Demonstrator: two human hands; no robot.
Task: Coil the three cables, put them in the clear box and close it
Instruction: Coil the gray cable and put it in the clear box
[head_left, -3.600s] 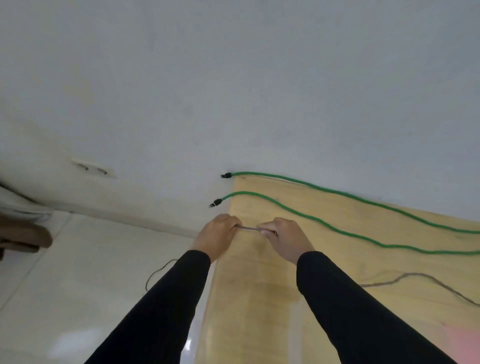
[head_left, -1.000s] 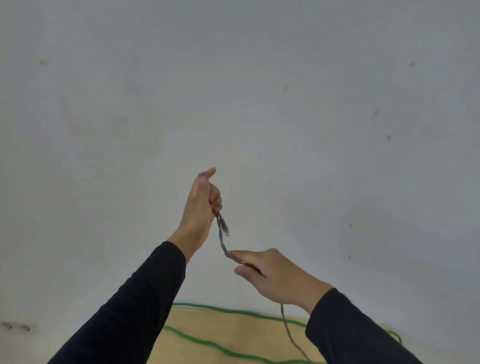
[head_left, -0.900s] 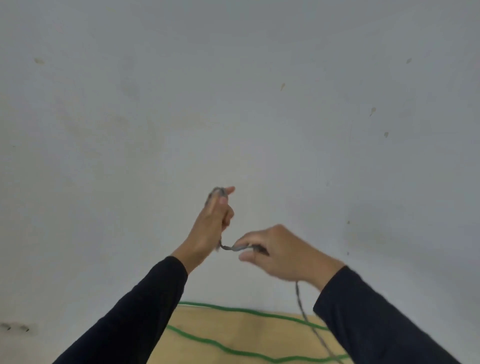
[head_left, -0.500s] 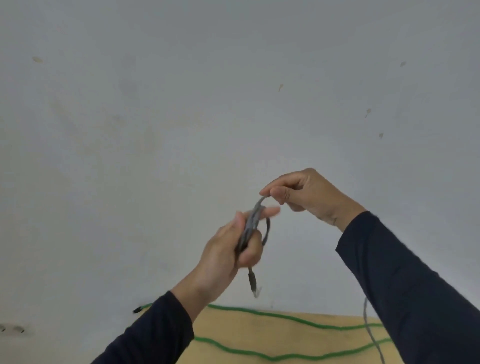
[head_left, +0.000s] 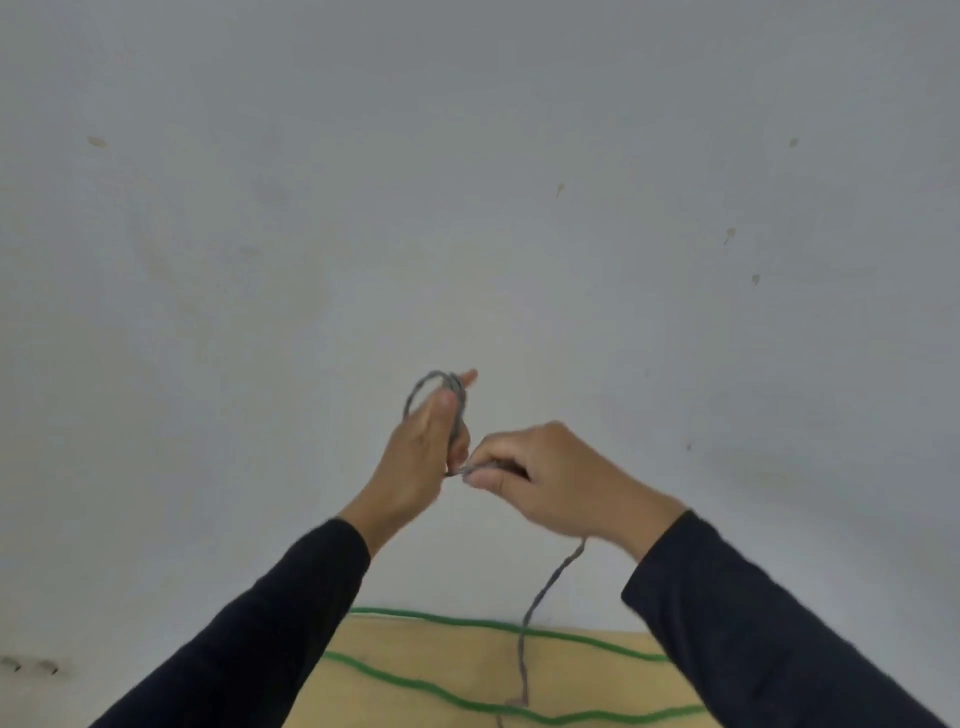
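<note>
right hand (head_left: 550, 480) dropped beside left hand (head_left: 423, 457) — thin grey cable (head_left: 540, 597) looped

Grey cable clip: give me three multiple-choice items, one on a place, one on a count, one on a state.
1. Where do the grey cable's loops sit?
A. in the left hand
B. on the table
C. on the floor

2. How many green cable runs cross the table?
A. one
B. two
C. four

3. What is the right hand doing?
A. hanging idle
B. pressing flat on the table
C. pinching the grey cable

Answers: 1 A, loops pass round the left hand. 2 B, two green cable runs lie on the table. 3 C, the right hand pinches it.
</note>
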